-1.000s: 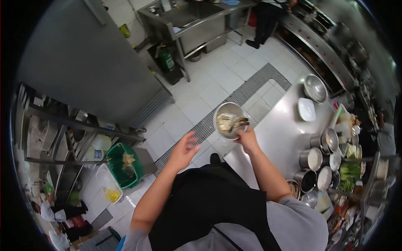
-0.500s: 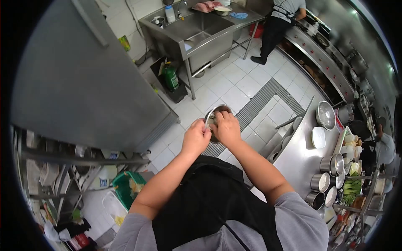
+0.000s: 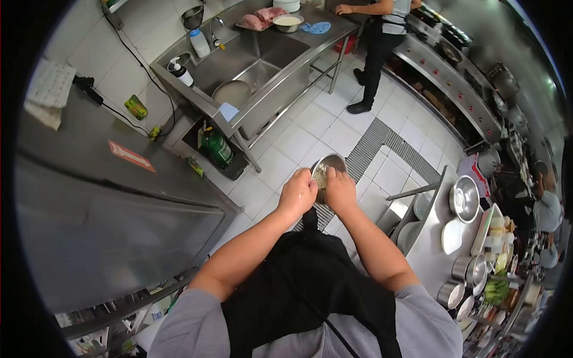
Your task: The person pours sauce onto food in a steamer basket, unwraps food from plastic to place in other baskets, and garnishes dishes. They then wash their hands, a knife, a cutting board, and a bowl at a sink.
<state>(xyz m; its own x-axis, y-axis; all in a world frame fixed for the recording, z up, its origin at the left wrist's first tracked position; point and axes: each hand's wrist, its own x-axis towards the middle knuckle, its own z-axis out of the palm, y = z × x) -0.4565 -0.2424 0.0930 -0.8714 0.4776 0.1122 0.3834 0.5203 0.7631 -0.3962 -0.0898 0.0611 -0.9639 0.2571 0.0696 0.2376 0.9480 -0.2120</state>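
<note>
A round metal bowl (image 3: 332, 159) is held out in front of my apron, above the floor. Pale, whitish bits of food (image 3: 321, 175) lie inside it, too small to name. My left hand (image 3: 298, 193) is closed on the bowl's left side. On the near right side, my right hand (image 3: 340, 190) is closed at the rim, its thumb reaching over the inside. The fingers under the bowl are hidden.
Ahead on the left stands a steel sink (image 3: 262, 59) with a pan in it; raw meat (image 3: 262, 19) lies on its counter. A refrigerator (image 3: 131, 209) is at left. A steel table (image 3: 427, 238) with bowls and pots is at right. A co-worker (image 3: 382, 48) stands by the stove.
My right hand has moved from inside the bowl to its right rim. The view has swung left, showing more of the sink. The co-worker near the stove has changed stance.
</note>
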